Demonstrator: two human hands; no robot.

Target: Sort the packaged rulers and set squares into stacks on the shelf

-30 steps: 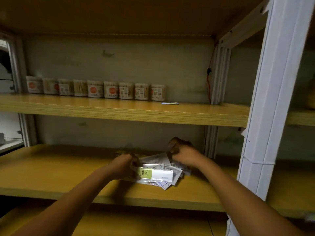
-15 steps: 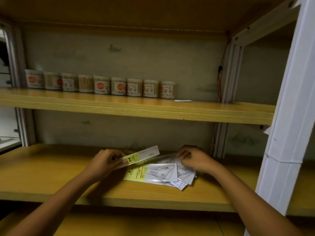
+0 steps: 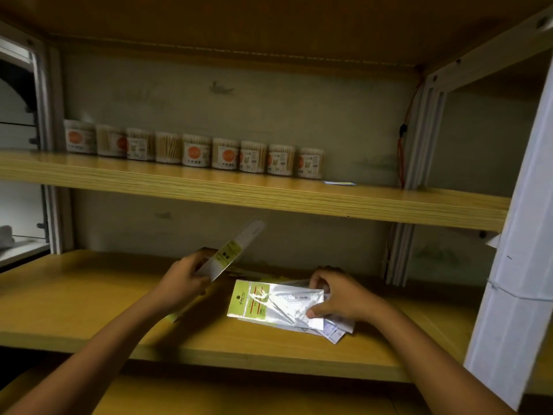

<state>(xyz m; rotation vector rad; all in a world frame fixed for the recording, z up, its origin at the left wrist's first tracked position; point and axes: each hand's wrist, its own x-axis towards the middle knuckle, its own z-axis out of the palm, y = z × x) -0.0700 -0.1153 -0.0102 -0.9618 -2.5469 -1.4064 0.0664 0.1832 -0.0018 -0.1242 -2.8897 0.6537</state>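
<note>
A pile of packaged set squares [image 3: 269, 304] in clear sleeves with green-yellow header cards lies on the lower wooden shelf [image 3: 89, 310]. My right hand [image 3: 338, 295] grips the right end of the top package, thumb underneath. My left hand [image 3: 182, 280] holds a long narrow packaged ruler [image 3: 230, 253], tilted up to the right and lifted off the pile. More packages show behind the pile against the back wall, partly hidden by the ruler.
Several round tubs of cotton swabs [image 3: 194, 151] line the back of the upper shelf [image 3: 269, 199], with a small flat card [image 3: 339, 183] to their right. A white metal upright [image 3: 514, 265] stands close at the right. An orange cable [image 3: 401, 151] hangs in the back corner.
My left hand has raised the ruler package from the pile and tilted it upward. My right hand has shifted onto the right end of the top set-square package.
</note>
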